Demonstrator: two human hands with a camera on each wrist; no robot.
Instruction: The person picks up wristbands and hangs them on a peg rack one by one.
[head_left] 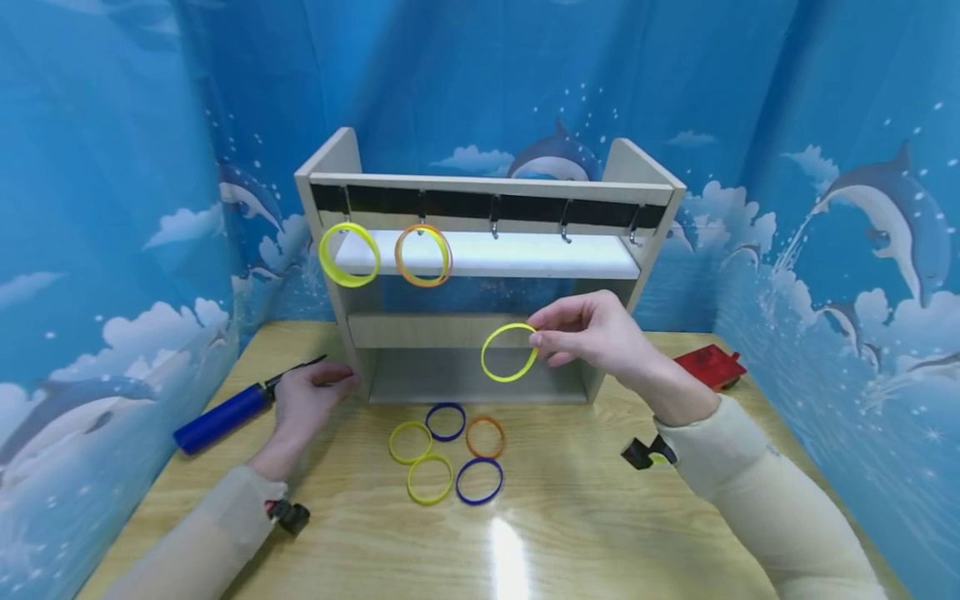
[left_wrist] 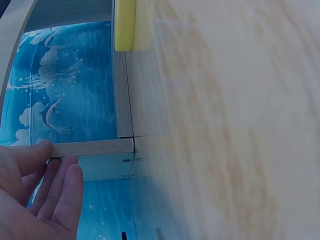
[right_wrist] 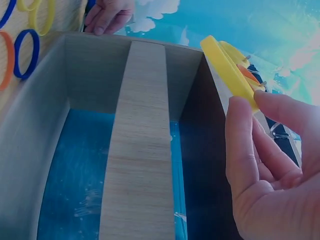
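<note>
My right hand [head_left: 600,337] pinches a yellow ring [head_left: 486,357] between thumb and fingers, in front of the wooden shelf [head_left: 472,332]. In the right wrist view that yellow ring [right_wrist: 227,72] tilts up from the fingertips. My left hand [head_left: 309,404] holds the front edge of the shelf's left side panel low down; in the left wrist view its thumb and fingers [left_wrist: 72,195] lie on either side of the panel edge. Yellow rings [head_left: 327,258] hang from the leftmost hook, and an orange ring [head_left: 400,265] hangs with yellow on the second hook [head_left: 422,200].
On the table [head_left: 570,517] before the shelf lie two yellow rings [head_left: 410,492], two blue rings [head_left: 459,492] and an orange ring [head_left: 503,442]. A blue cylinder with a black nozzle [head_left: 225,419] lies left; a red object [head_left: 708,367] sits right. More hooks [head_left: 495,218] line the black strip.
</note>
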